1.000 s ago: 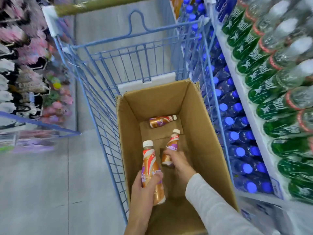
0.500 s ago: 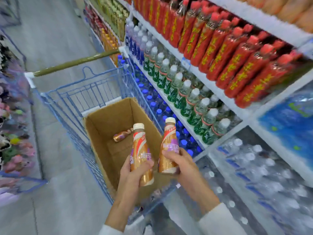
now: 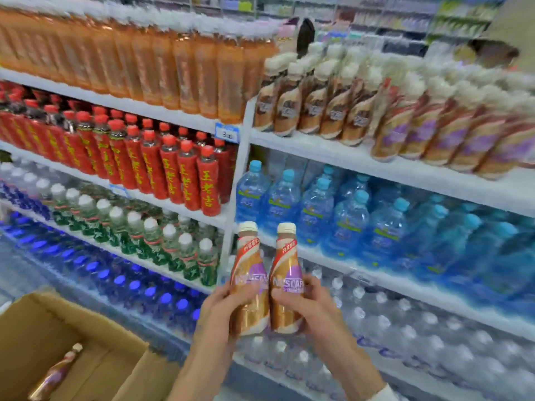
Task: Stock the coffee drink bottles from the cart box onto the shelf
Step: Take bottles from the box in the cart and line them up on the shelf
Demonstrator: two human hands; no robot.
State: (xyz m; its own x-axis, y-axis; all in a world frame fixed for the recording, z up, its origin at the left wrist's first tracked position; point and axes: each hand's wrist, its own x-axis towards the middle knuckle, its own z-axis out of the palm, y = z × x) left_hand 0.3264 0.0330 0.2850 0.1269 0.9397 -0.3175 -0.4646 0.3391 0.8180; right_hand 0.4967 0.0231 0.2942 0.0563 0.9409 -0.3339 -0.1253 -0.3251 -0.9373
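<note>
Two bottles [image 3: 250,280] [image 3: 286,280], gripped one in each of the hands [image 3: 215,312] [image 3: 314,309], have come up out of the box [image 3: 34,328] to face the shelf [image 3: 376,163]; one bottle [image 3: 55,374] remains boxed. Placing comes next, I judge.

The 2 coffee bottles in the hands, the left one [image 3: 249,280] and the right one [image 3: 286,280], have cream caps, copper-gold bodies, a purple label band with white lettering and a red diagonal stripe. The cardboard box [image 3: 34,328] is plain tan; the bottle lying in it [image 3: 55,374] is copper and purple. The shelf [image 3: 376,163] is white and carries bottles in the same copper, purple and cream [image 3: 434,131]. The tall bottles at top left [image 3: 144,62] are orange with white caps. The red bottles [image 3: 170,172] bear yellow characters. The large water bottles [image 3: 315,209] are blue with light blue caps. The small clear bottles [image 3: 150,235] have green labels and white caps.
</note>
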